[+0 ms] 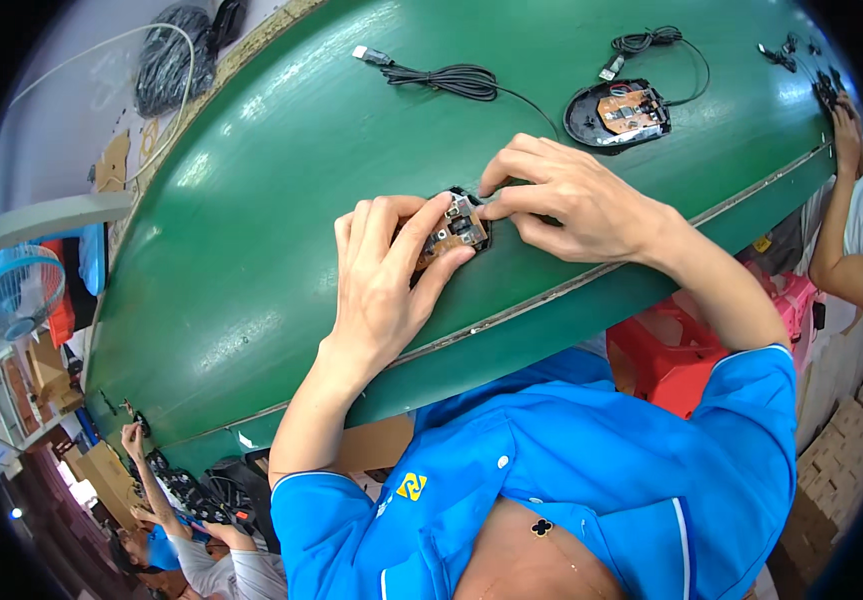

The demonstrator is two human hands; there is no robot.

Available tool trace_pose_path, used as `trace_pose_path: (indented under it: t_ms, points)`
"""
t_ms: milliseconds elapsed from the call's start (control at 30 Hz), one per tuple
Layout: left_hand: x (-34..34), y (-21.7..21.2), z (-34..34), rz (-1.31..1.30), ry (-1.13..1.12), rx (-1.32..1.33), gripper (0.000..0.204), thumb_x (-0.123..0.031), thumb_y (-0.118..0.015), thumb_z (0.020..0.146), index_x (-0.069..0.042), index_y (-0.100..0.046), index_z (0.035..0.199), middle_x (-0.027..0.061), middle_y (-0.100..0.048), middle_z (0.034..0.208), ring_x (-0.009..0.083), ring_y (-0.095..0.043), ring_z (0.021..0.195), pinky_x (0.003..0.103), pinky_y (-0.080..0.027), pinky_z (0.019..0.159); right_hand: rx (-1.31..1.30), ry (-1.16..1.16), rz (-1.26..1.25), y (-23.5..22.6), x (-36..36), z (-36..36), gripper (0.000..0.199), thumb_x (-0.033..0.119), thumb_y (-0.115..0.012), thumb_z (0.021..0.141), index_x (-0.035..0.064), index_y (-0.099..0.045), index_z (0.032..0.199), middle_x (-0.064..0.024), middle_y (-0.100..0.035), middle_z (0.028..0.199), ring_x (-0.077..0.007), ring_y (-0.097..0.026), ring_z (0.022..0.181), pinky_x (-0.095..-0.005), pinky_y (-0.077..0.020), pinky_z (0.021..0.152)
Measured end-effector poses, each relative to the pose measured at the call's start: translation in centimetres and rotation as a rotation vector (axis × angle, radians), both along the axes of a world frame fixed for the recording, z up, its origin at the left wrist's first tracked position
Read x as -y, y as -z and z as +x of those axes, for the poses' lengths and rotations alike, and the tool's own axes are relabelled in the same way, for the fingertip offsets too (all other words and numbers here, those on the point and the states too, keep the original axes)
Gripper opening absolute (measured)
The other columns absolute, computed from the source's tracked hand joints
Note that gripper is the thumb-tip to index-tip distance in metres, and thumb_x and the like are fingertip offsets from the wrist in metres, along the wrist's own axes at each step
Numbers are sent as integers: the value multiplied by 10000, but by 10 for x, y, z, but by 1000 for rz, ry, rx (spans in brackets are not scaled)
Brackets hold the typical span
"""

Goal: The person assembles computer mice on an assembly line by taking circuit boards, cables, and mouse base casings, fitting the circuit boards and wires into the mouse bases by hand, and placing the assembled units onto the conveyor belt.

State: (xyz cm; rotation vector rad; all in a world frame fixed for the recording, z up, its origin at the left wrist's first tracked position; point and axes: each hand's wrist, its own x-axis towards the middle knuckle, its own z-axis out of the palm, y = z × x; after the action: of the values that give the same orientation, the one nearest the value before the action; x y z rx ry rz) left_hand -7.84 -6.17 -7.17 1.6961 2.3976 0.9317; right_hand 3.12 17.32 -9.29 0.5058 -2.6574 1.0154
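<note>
An opened computer mouse, its brown circuit board bare in a black shell, sits on the green table in front of me. My left hand grips it from the left, with thumb and fingers on the board and its edges. At the mouse's right edge, my right hand is closed in a pinch around the end of the black cable. That cable runs from behind my right hand to a tied coil with a USB plug. My fingers partly hide the mouse and the cable end.
Another opened mouse with its coiled cable lies at the back right. A co-worker's hand is at more cables on the far right; another person's hand works at the lower left. The table's near edge runs under my forearms.
</note>
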Motion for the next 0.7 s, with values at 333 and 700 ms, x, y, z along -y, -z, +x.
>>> trace_pose_path:
  t_ms: [333,700]
  points:
    - [-2,12,-9,49,49,-51,386,-215,-835,829,-67,-705,1162,72,-649,1173,245,-543,1012,383,-449,917,22,105,-166,-6,14,2,324,82,-802,820,55,-735,1136,-64,-668,1155,-233,-568,1010,-357,-502,897]
    - [5,5,-25,35,40,136,345,-154,-825,831,-75,-723,1151,69,-671,1175,256,-543,1037,374,-467,914,77,99,-122,2,11,-2,402,79,-816,821,70,-722,1212,-63,-654,1114,-224,-551,987,-333,-490,864]
